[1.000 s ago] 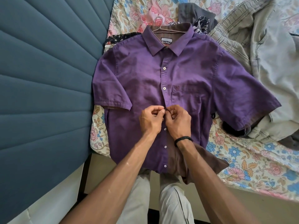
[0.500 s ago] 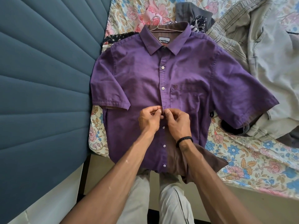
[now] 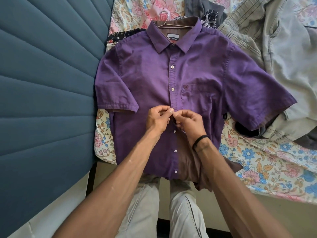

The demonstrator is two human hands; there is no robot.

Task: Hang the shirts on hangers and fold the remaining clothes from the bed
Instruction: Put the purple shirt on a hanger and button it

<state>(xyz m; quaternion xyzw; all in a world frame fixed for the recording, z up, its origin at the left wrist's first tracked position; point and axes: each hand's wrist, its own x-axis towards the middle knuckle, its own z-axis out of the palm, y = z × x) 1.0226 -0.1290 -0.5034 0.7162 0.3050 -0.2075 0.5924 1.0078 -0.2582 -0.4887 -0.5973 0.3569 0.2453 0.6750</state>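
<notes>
Head view: your left hand (image 3: 158,117) and right hand (image 3: 189,120) meet at the placket of the purple shirt (image 3: 145,79), each pinching the fabric edge at the mid-chest button. Shirt lies flat, front up, on the floral bedsheet (image 3: 257,162), hem over the bed edge, with a hanger (image 3: 165,18) in its collar. Grey clothes (image 3: 283,57) are piled to its right.
</notes>
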